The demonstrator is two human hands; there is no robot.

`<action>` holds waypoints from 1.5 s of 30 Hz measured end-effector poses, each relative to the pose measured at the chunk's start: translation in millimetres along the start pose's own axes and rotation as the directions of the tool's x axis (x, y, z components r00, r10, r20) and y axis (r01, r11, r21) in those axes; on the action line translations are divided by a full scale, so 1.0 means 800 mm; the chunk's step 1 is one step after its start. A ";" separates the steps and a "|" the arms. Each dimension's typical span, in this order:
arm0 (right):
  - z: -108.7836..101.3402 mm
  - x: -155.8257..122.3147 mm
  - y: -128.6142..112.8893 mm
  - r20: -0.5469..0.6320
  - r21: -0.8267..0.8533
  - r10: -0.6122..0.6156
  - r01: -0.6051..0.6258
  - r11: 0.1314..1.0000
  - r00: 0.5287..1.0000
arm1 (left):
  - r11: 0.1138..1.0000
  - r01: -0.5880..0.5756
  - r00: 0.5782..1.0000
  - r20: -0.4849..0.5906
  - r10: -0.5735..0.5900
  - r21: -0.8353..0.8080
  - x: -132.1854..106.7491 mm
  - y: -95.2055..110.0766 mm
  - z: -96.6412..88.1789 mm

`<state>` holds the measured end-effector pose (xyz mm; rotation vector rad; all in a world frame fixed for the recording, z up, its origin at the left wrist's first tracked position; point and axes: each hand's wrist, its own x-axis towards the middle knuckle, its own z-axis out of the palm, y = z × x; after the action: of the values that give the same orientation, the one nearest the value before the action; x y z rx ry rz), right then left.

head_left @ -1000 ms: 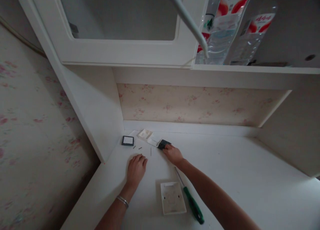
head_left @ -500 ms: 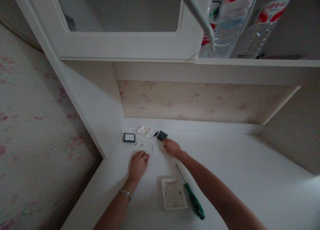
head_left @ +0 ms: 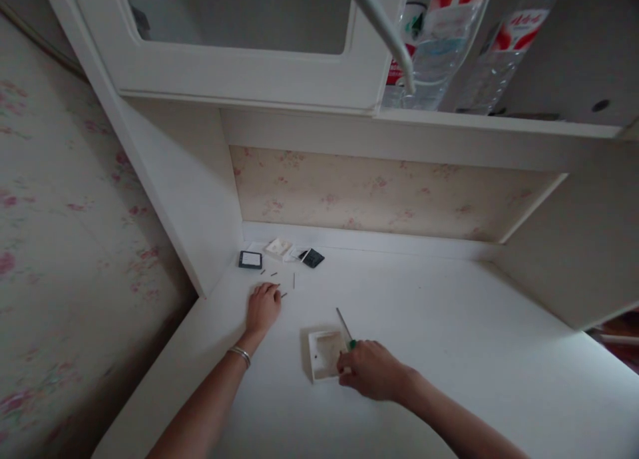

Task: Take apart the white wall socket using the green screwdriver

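My left hand [head_left: 263, 308] rests on the desk with curled fingers. A small thin screw [head_left: 283, 295] shows at its thumb and fingertips, seemingly pinched there. My right hand [head_left: 372, 369] is closed round the handle of a screwdriver [head_left: 344, 322], whose metal shaft points away from me; most of the green handle is hidden under the palm. Just left of that hand lies a white square back box [head_left: 323, 356], its right side partly covered by the fingers. Ahead of my left hand are small screws [head_left: 273, 274] and a longer thin piece [head_left: 294, 281].
Toward the back stand a dark-framed square plate [head_left: 250, 259], a white open part [head_left: 278, 249] and a black square piece [head_left: 313, 258]. A cabinet door [head_left: 239, 76] and a shelf with plastic bottles [head_left: 439, 46] overhang the white desk [head_left: 429, 306]. A side panel [head_left: 164, 179] rises at left.
My right hand has left the black piece, come back toward me and closed on the screwdriver. Screws now show by my left fingertips. The view has shifted slightly.
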<state>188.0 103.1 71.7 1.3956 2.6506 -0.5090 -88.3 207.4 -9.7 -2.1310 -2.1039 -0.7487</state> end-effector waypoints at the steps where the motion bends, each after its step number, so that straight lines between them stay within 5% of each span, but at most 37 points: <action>1: 0.004 -0.001 -0.001 -0.010 -0.026 -0.012 0.012 1.000 1.000 | 1.000 -0.004 1.000 0.004 0.004 0.003 -0.002 0.002 -0.001; 6: 0.004 0.015 0.001 -0.146 -0.014 0.024 -0.026 1.000 0.989 | 0.999 -0.021 1.000 0.014 0.020 0.026 -0.010 0.008 -0.006; 10: -0.008 0.048 0.013 -0.270 0.013 0.194 -0.197 0.980 0.943 | 0.998 -0.034 0.999 0.023 0.033 0.044 -0.012 0.014 -0.008; 17: -0.011 0.128 0.040 -0.288 0.030 0.351 -0.358 0.933 0.891 | 0.996 -0.020 0.999 0.044 0.017 0.085 -0.017 0.026 -0.010; 26: -0.012 0.176 0.053 -0.254 0.122 0.211 -0.185 0.975 0.944 | 0.997 0.002 0.999 0.044 -0.005 0.080 -0.014 0.068 0.006; 30: -0.010 0.147 0.056 -0.339 0.190 0.189 -0.130 0.973 0.922 | 0.996 0.031 0.999 0.026 -0.033 0.087 -0.010 0.080 0.014; 34: 0.010 0.082 0.058 -0.426 0.265 0.235 -0.128 0.956 0.874 | 0.998 0.054 0.998 0.035 -0.055 0.042 -0.003 0.080 0.010; 38: 0.054 0.006 0.059 -0.554 0.471 0.340 -0.050 0.880 0.760 | 0.998 0.055 0.998 0.040 -0.055 -0.005 -0.013 0.079 -0.004; 42: 0.105 -0.051 0.057 -0.567 0.575 0.483 -0.098 0.812 0.667 | 0.970 -0.186 0.974 0.097 0.203 -0.157 -0.060 0.086 -0.015; 45: 0.130 -0.071 0.052 -0.555 0.575 0.502 -0.130 0.808 0.663 | 0.925 -0.304 0.928 0.149 0.342 -0.228 -0.096 0.095 -0.012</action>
<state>248.3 45.2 -22.0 2.6379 2.7382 -0.7826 -15.4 127.8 -7.8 -2.6651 -1.7368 -0.7758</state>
